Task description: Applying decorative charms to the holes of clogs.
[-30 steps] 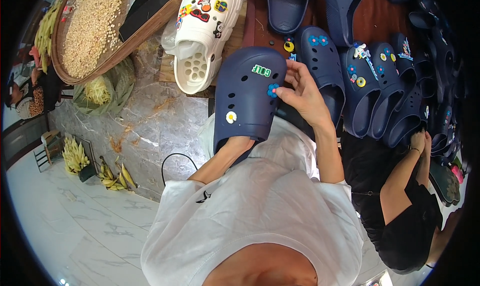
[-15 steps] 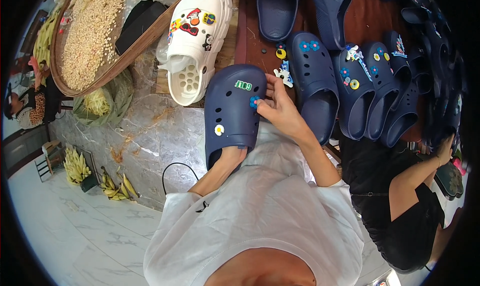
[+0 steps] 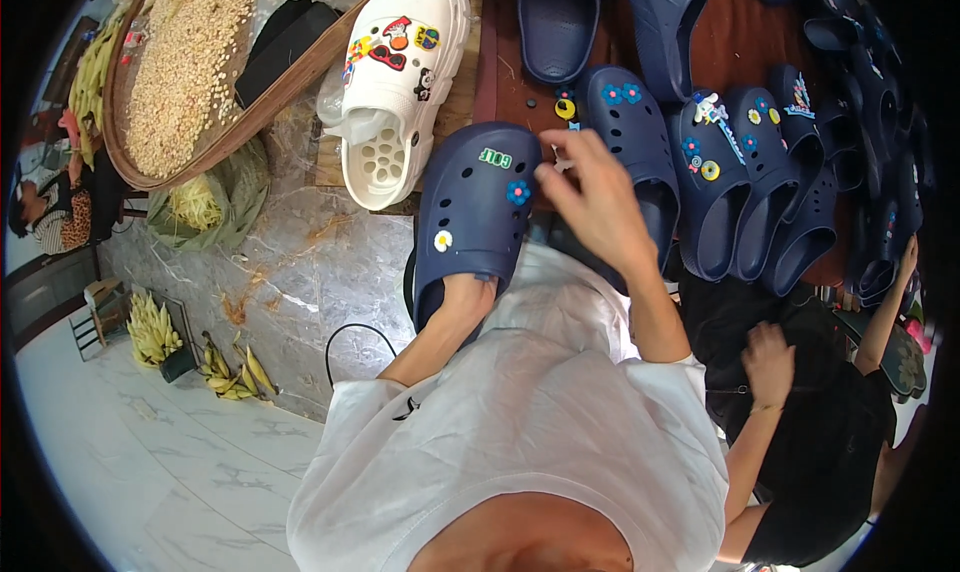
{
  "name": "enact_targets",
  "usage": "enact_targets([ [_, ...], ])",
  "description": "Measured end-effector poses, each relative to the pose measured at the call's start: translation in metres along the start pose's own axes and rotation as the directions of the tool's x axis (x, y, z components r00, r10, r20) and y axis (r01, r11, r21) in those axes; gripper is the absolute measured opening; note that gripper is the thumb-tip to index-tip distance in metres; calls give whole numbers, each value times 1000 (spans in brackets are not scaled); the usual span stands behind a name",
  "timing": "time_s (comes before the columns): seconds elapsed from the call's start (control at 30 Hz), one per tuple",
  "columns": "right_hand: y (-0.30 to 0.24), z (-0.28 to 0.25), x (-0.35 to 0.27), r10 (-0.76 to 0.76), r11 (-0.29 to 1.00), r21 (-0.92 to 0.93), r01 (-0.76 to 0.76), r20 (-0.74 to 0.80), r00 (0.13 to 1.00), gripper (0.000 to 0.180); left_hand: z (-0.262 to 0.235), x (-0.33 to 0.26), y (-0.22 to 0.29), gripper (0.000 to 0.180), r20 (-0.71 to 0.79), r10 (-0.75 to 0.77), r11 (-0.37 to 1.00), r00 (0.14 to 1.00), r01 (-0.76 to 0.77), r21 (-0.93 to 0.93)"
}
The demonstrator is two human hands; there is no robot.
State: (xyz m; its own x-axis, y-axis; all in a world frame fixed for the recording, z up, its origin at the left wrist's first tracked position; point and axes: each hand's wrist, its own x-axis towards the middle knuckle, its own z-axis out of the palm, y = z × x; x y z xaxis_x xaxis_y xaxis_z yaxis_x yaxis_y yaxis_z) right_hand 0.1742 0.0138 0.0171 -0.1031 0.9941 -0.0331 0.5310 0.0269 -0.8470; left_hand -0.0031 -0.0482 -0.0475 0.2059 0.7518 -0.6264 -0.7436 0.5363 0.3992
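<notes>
A navy clog (image 3: 470,207) is worn over my left hand (image 3: 468,297), which goes in through the heel opening and holds it up; the fingers are hidden inside. On its upper sit a green letter charm (image 3: 495,159), a blue flower charm (image 3: 518,193) and a white daisy charm (image 3: 443,241). Just right of the toe, my right hand (image 3: 600,192) hovers open, thumb and fingers apart, with nothing seen between them. Behind it, on the brown table (image 3: 500,92), a white charm is mostly covered by the fingers. A yellow and black charm (image 3: 565,107) lies beyond.
A white clog (image 3: 405,82) with charms stands on a wooden board at the far left. More navy clogs (image 3: 712,202) line the table to the right. A woven tray (image 3: 120,152) of kernels is at the upper left. A co-worker's hands (image 3: 768,364) are at the right.
My right hand has let go of the blue flower charm, which stays on the clog, and has moved right. The clog has tilted slightly. One co-worker's hand has come into view lower right.
</notes>
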Motion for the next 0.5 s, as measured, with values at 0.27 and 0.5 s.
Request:
enact_targets([
  [0.27,46,-5,66,-339,653,-724,222,-18,941,26,5,6,-4,38,-48,10,999,999,-13,-51],
  [0.5,53,8,76,-376,468,-856,221,34,926,25,-2,3,0,39,-90,11,995,996,-20,-101],
])
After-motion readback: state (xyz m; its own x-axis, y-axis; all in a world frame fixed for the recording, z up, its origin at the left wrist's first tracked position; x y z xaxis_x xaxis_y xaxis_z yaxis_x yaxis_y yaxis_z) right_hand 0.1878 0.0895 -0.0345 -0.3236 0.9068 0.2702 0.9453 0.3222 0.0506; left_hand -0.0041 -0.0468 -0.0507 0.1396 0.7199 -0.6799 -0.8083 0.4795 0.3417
